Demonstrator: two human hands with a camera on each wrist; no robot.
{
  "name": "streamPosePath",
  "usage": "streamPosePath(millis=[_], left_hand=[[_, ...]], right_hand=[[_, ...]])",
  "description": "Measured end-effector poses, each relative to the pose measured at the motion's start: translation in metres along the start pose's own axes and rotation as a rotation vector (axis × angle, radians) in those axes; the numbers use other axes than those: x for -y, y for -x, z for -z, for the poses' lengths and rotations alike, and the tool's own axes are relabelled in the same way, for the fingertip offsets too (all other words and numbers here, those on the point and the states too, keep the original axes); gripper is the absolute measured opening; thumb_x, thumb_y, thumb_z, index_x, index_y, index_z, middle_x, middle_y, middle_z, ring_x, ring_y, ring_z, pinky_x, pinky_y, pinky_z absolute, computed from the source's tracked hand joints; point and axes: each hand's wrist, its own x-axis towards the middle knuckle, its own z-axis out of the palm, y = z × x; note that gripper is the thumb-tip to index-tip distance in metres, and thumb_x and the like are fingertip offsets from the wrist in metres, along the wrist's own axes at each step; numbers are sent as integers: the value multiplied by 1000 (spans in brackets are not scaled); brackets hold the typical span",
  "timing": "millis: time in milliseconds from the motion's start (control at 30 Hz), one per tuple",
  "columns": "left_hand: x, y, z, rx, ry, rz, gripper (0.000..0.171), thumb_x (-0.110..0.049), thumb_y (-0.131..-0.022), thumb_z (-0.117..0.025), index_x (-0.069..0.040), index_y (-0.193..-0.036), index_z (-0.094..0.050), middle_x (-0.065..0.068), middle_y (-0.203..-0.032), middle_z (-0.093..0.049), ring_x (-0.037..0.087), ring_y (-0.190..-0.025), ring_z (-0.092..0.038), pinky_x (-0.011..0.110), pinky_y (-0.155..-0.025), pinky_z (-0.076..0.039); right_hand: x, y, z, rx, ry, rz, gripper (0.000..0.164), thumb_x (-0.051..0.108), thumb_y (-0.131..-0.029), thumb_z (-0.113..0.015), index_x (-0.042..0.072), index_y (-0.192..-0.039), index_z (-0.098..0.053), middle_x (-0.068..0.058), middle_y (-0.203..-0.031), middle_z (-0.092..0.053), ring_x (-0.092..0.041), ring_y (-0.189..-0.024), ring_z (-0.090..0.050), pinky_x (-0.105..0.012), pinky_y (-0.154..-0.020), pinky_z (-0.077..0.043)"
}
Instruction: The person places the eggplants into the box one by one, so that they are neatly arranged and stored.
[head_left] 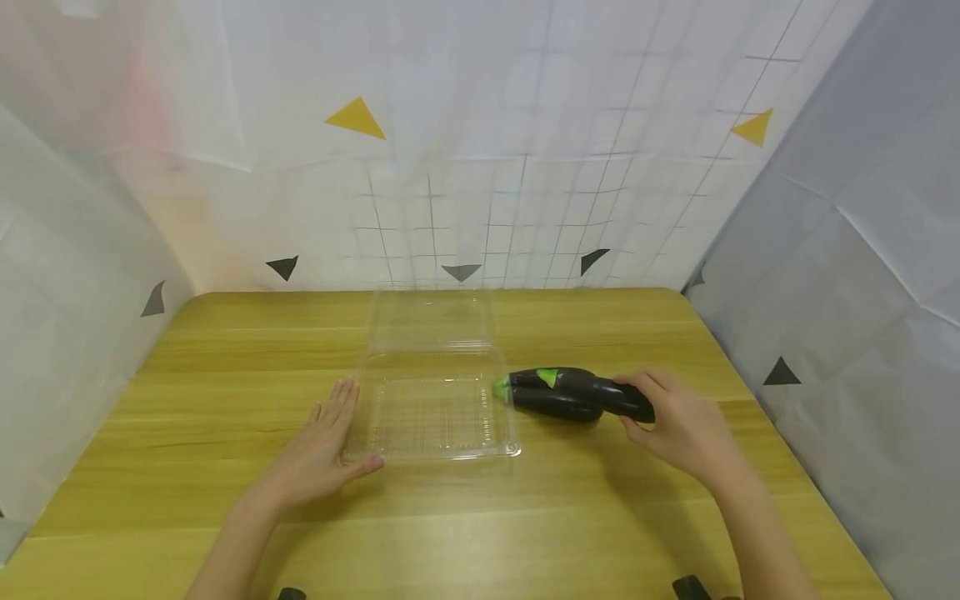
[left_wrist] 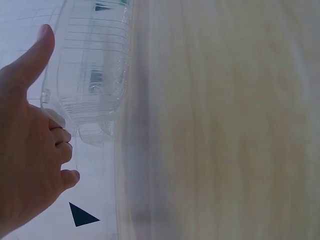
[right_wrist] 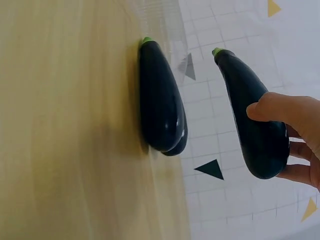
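A dark purple eggplant (right_wrist: 255, 125) is held up by my right hand (head_left: 678, 425), thumb on one side and fingers on the other, its green stem end pointing left. In the right wrist view it hangs apart from the table, above two more eggplants (right_wrist: 161, 100) lying side by side. Their green stems are close to the right edge of a clear plastic clamshell box (head_left: 431, 454), whose lid (head_left: 431, 321) is folded back. My left hand (head_left: 315, 458) rests at the box's left front corner, fingers extended along its side and thumb at the front edge.
The wooden table (head_left: 450, 533) carries the box near its middle, eggplants to the right. White sheeting (head_left: 450, 208) with grid lines and triangle marks stands behind the table and at both sides. Dark objects (head_left: 690, 587) poke in at the bottom edge.
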Motion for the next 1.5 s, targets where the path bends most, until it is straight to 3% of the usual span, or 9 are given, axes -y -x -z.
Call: streamPosePath(millis=[533,933,1200,1500], left_hand=[[-2,1,0,-24,9,-11,107,-54,-86,-65,1,-153,-2,20,-159,1,33,-146,1,58,-113,-10],[-1,0,1,2,8,14,108,-56,-85,-64,-1,-153,-1,18,-159,3,30,-146,3,53,-115,-13],[-3,1,2,-8,-2,15,108,-57,-85,-64,0,-153,-3,17,-159,3,32,-146,-1,53,-114,-16],[-5,2,0,-8,-5,21,108,-58,-86,-63,0,-153,-2,18,-159,3,33,-146,-1,53,-114,-16]], right_hand=[[17,-31,-5,-40,-99,148,59,20,-63,-87,13,-117,-65,-2,-103,-65,-20,-86,-65,-36,-62,-56],[31,-47,-8,-8,-110,145,54,22,-68,-85,16,-117,-65,-3,-108,-64,-20,-82,-65,-32,-54,-53],[40,-58,-13,42,-113,143,51,27,-71,-83,17,-117,-65,-1,-106,-64,-19,-87,-64,-37,-63,-56],[48,-69,-19,27,-140,178,51,26,-71,-84,17,-118,-65,-3,-107,-65,-20,-86,-65,-35,-60,-56]])
